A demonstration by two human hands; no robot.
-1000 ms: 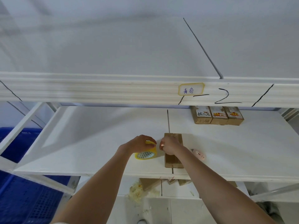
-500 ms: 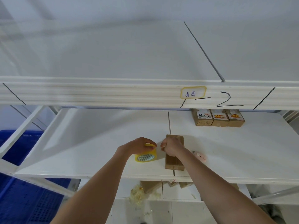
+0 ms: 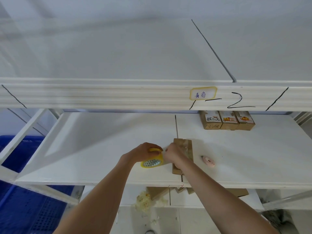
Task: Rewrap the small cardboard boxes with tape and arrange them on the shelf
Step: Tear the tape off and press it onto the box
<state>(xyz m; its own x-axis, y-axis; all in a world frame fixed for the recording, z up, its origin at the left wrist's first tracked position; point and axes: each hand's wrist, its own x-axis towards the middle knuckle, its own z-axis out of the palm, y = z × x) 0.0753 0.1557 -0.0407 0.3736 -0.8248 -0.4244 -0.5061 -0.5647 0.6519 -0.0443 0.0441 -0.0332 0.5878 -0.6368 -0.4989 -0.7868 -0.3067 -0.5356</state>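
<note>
Little has been moved since a moment ago: the two hands have stayed close together on the shelf [image 3: 94,149], only a bit nearer each other. The yellow tape roll [image 3: 152,160] is held by the left hand [image 3: 143,152], whose fingers are curled over its top. The right hand [image 3: 173,153] is curled just beside the roll, with its fingertips at the roll's edge; what is pinched there cannot be told. The brown box [image 3: 183,146] is laid flat under and behind the right hand. A small pink cutter [image 3: 208,160] is seen to the right of the box. Three more boxes [image 3: 227,122] are lined up at the back.
</note>
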